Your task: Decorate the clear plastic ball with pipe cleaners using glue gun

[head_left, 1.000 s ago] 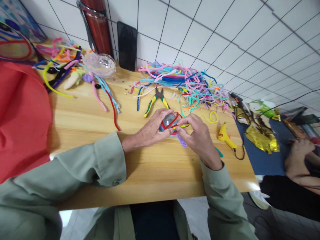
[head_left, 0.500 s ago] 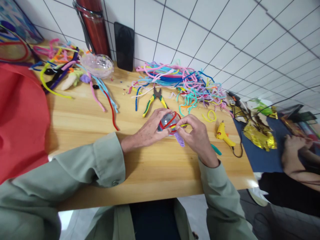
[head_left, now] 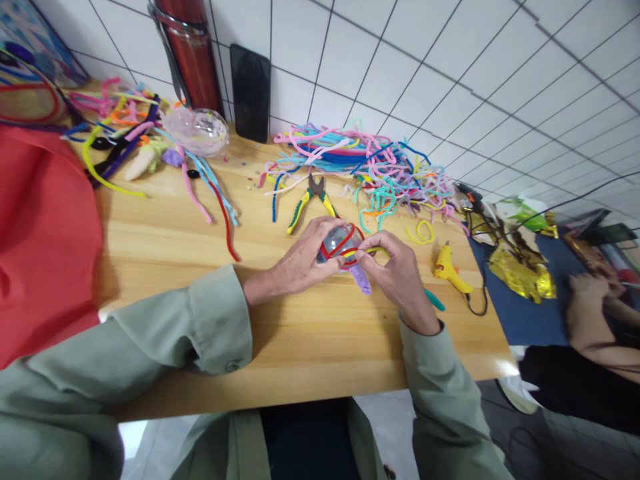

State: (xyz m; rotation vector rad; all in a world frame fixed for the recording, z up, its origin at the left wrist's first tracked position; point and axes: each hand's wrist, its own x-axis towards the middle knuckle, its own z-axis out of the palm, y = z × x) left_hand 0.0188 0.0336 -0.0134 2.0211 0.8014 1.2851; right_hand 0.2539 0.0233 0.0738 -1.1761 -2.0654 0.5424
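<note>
My left hand is closed around the left side of a clear plastic ball that has red pipe cleaners laid across it. Between the thumb and fingers of my right hand is a yellow pipe cleaner, which runs along the front of the ball. A fuzzy purple piece sticks out below the ball, toward me. Just behind my left hand lie pliers with green and yellow handles, their jaws pointing to the wall. My palms and part of the ball are hidden.
A heap of coloured pipe cleaners lies along the wall. To the right are a yellow glue gun and a teal piece. A phone and red flask stand behind. Red cloth covers the left; another person's arm rests at right.
My right hand has drawn slightly to the right, and more of the yellow pipe cleaner shows along the ball. My left hand keeps its hold on the ball.
</note>
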